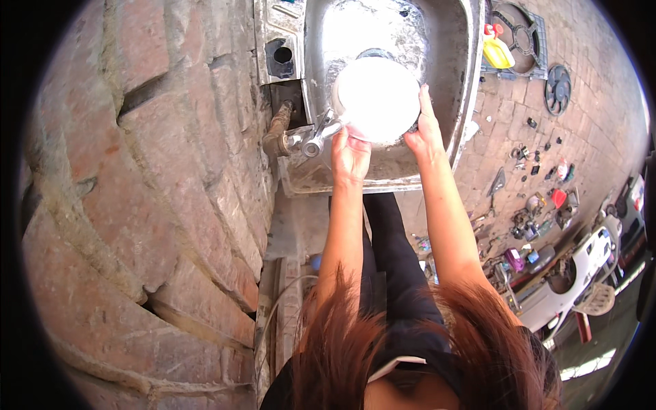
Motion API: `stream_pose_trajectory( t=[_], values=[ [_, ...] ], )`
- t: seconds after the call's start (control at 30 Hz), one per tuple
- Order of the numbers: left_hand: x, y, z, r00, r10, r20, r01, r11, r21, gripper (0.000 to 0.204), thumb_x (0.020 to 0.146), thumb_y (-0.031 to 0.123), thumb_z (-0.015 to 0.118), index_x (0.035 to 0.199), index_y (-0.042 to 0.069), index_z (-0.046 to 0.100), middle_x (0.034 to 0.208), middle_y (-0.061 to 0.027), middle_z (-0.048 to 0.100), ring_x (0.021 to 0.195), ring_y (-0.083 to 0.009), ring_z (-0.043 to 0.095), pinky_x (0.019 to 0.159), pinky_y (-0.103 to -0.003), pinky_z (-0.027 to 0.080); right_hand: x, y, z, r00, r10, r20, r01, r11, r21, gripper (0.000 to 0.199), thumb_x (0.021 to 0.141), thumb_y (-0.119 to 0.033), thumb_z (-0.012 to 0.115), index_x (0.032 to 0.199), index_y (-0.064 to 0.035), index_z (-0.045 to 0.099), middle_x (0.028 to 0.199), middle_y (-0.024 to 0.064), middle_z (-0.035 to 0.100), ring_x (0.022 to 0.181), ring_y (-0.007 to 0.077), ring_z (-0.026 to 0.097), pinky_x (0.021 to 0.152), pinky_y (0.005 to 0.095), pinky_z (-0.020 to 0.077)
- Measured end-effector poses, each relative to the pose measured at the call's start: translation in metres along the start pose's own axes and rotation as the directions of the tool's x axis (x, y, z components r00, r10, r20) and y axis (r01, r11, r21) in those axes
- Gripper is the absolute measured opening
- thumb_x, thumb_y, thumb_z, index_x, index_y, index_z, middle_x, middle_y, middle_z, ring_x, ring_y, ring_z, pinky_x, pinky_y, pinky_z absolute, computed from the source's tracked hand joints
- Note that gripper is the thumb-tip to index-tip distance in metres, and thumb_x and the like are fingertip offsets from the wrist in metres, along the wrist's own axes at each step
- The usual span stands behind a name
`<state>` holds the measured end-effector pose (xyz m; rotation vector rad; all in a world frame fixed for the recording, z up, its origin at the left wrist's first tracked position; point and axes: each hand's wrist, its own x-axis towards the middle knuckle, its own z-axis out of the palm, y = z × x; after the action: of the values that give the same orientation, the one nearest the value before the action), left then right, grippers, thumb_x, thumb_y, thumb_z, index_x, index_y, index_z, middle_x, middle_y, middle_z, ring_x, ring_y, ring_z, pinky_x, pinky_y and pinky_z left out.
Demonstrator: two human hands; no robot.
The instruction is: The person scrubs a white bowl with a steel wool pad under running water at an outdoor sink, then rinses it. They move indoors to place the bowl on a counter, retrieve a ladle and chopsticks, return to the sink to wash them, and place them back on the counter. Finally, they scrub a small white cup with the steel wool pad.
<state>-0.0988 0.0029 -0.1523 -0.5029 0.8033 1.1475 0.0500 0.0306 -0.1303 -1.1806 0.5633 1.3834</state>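
A round white dish (378, 99) is held over a worn metal sink (459, 82). Glare washes out its surface, so I cannot tell whether it is a plate or a bowl. My left hand (352, 157) is closed on its near edge, fingers partly hidden under it. On the right rim, my right hand (427, 130) grips with the thumb side up and the other fingers out of sight beneath. A metal tap (316, 143) reaches in from the left, its spout end close to the dish and my left fingers. Whether water runs from it is lost in the brightness.
A rough brick wall (171, 171) borders the sink on the left, with a rusty pipe (277, 133) at the tap. To the right, on the brick floor, are a yellow bottle (499, 53), a black fan (557, 89), scattered parts and a pale car panel (581, 266).
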Motion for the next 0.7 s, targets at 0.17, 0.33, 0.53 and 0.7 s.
stream_pose_trajectory(
  t=[0.17, 0.33, 0.53, 0.7],
  values=[
    [0.011, 0.004, 0.001, 0.999, 0.021, -0.036, -0.018, 0.995, 0.102, 0.033, 0.094, 0.024, 0.049, 0.118, 0.002, 0.050, 0.117, -0.0080, 0.057, 0.109, -0.0191, 0.053, 0.096, -0.036, 0.042, -0.012, -0.007, 0.012, 0.999, -0.024, 0.027, 0.028, 0.989, -0.147, 0.041, 0.088, -0.029, 0.060, 0.118, -0.0014, 0.052, 0.114, 0.0093, 0.059, 0.104, 0.0205, 0.057, 0.090, 0.0354, 0.0464],
    [0.027, -0.016, 0.040, 0.857, 0.516, -0.003, -0.261, 0.438, 0.860, 0.053, 0.096, 0.043, 0.039, 0.129, 0.002, 0.041, 0.124, -0.0141, 0.050, 0.114, -0.0228, 0.049, 0.096, -0.035, 0.038, -0.032, 0.010, 0.020, 0.958, -0.269, 0.101, 0.287, 0.876, -0.389, 0.028, 0.085, -0.019, 0.065, 0.105, -0.0004, 0.059, 0.099, 0.0079, 0.064, 0.091, 0.0151, 0.061, 0.080, 0.0295, 0.0495],
    [0.051, 0.013, 0.053, 0.988, -0.148, -0.030, 0.131, 0.743, 0.656, 0.072, 0.090, 0.061, 0.031, 0.128, 0.001, 0.044, 0.127, -0.0154, 0.049, 0.117, -0.0256, 0.047, 0.100, -0.036, 0.034, -0.045, -0.028, 0.035, 0.987, -0.123, 0.100, 0.158, 0.800, -0.579, 0.031, 0.081, -0.016, 0.069, 0.101, 0.0062, 0.060, 0.090, 0.0118, 0.065, 0.076, 0.0138, 0.063, 0.067, 0.0245, 0.0504],
    [0.064, 0.017, 0.077, 0.957, -0.278, -0.084, 0.180, 0.343, 0.922, 0.058, 0.091, 0.049, 0.042, 0.124, 0.001, 0.049, 0.122, -0.0141, 0.053, 0.113, -0.0239, 0.049, 0.098, -0.034, 0.036, -0.045, -0.005, 0.034, 0.891, -0.271, 0.363, 0.418, 0.182, -0.890, 0.034, 0.079, -0.026, 0.069, 0.086, 0.0062, 0.063, 0.067, 0.0165, 0.063, 0.060, 0.0177, 0.061, 0.059, 0.0320, 0.0467]
  ],
)
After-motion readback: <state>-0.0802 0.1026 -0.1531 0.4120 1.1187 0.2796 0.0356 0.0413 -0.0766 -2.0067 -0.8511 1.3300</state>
